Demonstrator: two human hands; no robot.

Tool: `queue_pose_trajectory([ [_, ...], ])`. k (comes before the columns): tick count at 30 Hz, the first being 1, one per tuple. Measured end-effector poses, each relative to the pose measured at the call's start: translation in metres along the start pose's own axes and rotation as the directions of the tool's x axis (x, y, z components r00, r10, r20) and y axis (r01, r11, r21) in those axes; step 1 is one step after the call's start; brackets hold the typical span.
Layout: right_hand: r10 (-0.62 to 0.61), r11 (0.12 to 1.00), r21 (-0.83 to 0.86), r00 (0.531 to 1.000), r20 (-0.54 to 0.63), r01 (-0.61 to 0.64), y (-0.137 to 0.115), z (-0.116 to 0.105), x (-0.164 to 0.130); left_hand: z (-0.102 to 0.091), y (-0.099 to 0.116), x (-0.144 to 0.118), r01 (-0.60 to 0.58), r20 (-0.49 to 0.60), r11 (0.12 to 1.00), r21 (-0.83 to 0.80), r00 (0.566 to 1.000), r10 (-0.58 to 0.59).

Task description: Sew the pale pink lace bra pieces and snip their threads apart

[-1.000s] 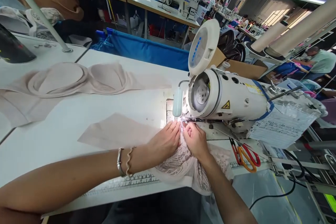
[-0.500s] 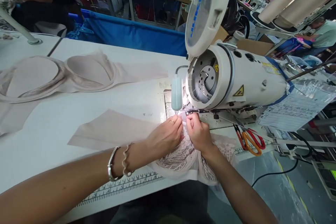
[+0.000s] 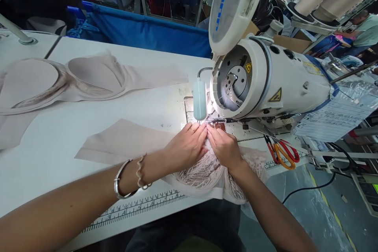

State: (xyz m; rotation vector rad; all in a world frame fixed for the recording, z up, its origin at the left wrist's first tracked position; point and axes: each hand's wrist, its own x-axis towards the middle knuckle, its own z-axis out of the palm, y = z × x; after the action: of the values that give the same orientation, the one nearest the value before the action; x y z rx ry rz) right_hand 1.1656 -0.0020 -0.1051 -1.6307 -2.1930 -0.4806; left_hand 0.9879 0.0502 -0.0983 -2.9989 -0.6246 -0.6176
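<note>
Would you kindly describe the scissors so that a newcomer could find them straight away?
Start at the white sewing machine and look under its body, toward the table's near right edge. The scissors lie there, right of the right hand that presses the lace fabric. Their red and orange handles are the only bright colours on the table.

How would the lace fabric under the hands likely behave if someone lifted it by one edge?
The lace fabric would probably flop: it bunches and drapes over the table edge. Its open weave suggests it is light, and perhaps easily snagged.
</note>
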Motion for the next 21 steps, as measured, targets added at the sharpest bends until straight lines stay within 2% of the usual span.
queue_pose_trajectory([
  [7,0.033,0.997,-0.075,0.999,0.037,-0.030,-0.005,-0.004,0.002,-0.007,0.003,-0.001,0.049,0.054,0.994,0.095,0.997,-0.054],
  [17,0.061,0.998,-0.035,0.997,0.048,-0.059,-0.007,-0.005,0.007,-0.005,-0.003,-0.001,0.018,0.030,0.992,0.127,0.999,-0.022],
  [21,0.177,0.984,-0.019,0.976,0.124,-0.176,-0.007,-0.007,0.011,-0.007,-0.003,0.000,-0.028,0.021,0.975,0.219,0.999,0.024],
])
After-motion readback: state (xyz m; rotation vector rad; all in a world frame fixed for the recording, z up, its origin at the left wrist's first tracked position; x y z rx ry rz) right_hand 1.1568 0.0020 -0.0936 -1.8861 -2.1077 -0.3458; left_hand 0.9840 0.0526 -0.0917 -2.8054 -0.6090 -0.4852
